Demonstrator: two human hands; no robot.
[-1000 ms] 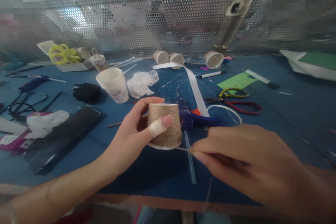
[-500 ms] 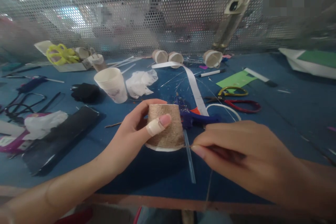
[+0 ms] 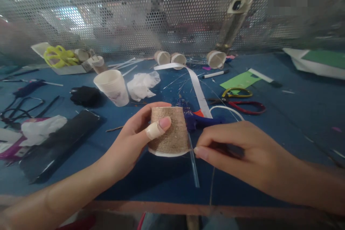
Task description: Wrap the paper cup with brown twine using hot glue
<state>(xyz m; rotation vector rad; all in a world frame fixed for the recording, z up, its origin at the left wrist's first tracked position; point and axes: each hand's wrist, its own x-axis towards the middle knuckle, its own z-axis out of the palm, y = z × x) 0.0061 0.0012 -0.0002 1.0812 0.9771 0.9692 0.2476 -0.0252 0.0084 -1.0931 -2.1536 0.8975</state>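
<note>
My left hand [image 3: 140, 133] grips a paper cup [image 3: 175, 133] wound in brown twine, its white rim facing down. A pale bandage wraps the left thumb, which presses on the twine. At the cup's lower right, my right hand [image 3: 229, 143] pinches the twine strand [image 3: 191, 150] between thumb and forefinger. The strand's loose length [image 3: 212, 187] hangs down past the table edge. Behind the cup and right hand lies a blue glue gun [image 3: 192, 121], partly hidden, with a clear glue stick [image 3: 194, 169] pointing toward me.
Red-and-yellow-handled pliers [image 3: 242, 102] and a white paper strip [image 3: 198, 90] lie beyond the right hand. Stacked paper cups [image 3: 113, 88] and crumpled white plastic [image 3: 144, 85] stand behind the left. A black flat pouch [image 3: 61, 143] lies at left; a perforated metal panel [image 3: 121, 14] closes the back.
The scene has shifted slightly left in view. My left hand still holds the cup, and my right hand keeps its pinch on the twine, with little movement.
</note>
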